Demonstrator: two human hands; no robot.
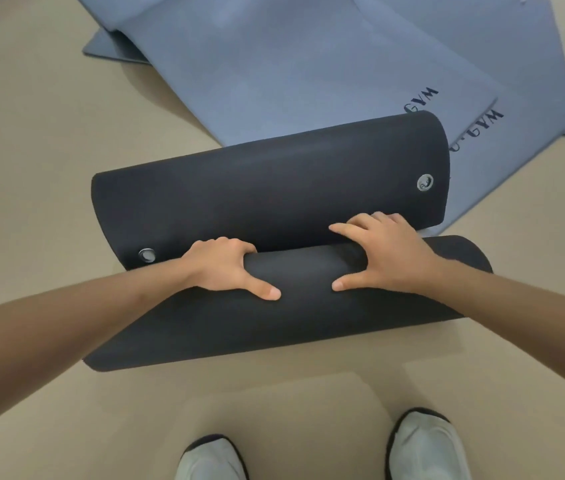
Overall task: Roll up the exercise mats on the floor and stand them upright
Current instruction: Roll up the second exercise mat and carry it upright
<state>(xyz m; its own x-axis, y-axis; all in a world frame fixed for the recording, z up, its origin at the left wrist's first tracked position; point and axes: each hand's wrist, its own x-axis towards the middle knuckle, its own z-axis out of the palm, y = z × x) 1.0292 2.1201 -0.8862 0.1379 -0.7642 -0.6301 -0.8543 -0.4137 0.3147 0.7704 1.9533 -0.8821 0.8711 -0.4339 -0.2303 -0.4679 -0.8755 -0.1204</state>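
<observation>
A black exercise mat lies on the floor, mostly rolled into a thick roll near my feet. Its last flat end, with two metal eyelets, lies just beyond the roll. My left hand grips the top of the roll, fingers curled over its far side and thumb on the near side. My right hand grips the roll the same way, a little to the right. Two blue-grey mats printed with "GYM" lie flat and overlapping behind the black one.
A beige floor surrounds the mats. My two white shoes with dark soles stand close behind the roll. The far end of the black mat overlaps the near edge of the blue-grey mats.
</observation>
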